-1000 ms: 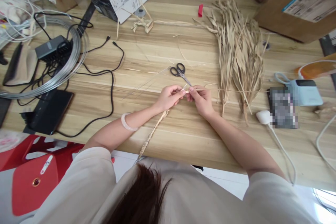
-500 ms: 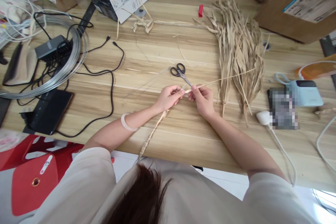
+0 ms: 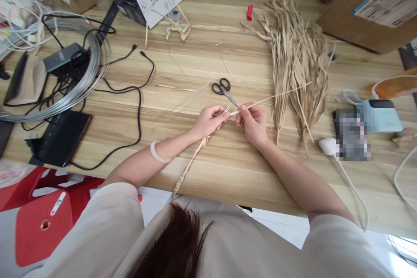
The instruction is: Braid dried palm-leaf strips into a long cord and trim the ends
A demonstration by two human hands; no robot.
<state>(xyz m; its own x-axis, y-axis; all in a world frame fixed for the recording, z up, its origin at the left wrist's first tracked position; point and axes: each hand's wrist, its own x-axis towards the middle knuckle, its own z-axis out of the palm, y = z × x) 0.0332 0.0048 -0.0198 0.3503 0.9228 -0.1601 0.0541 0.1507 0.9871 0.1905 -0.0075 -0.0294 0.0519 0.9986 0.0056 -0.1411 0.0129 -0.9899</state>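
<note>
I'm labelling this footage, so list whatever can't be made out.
Head view: any join between the straw cord and pale strip, hidden by the left hand.
Head view: the pale strip's pinched part, covered by the right hand.
Head view: surface of the dark flat object, pixelated.
Head view: print on the box label, too small to read.

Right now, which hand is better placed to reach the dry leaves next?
Probably the right hand: it is nearer the leaves, and the strip it pinches stretches across them. The left hand is farther away.
</note>
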